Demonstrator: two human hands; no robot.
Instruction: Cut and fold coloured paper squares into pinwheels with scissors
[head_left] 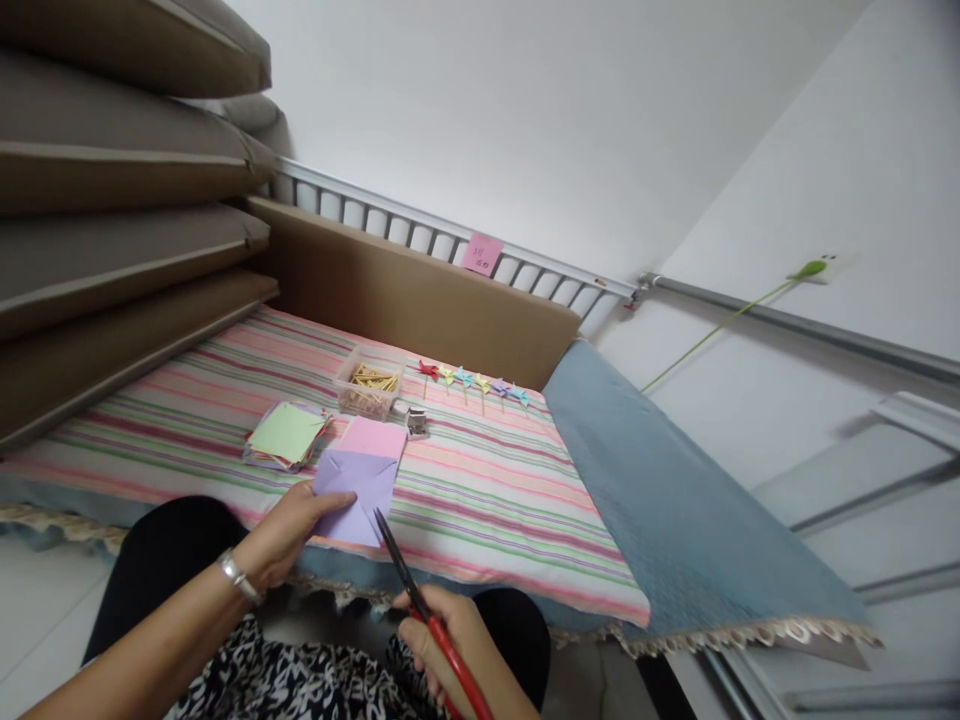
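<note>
Pinching the purple paper (367, 485) with the left hand (292, 530), gripping scissors (406, 575) in the right hand (476, 640), best cutting straight and stopping short of the middle.

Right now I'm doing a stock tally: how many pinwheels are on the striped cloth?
6, in a row along the far side of the striped cloth. Left to right: red pinwheel, first yellow pinwheel, first blue pinwheel, second yellow pinwheel, purple pinwheel, second blue pinwheel.
</note>
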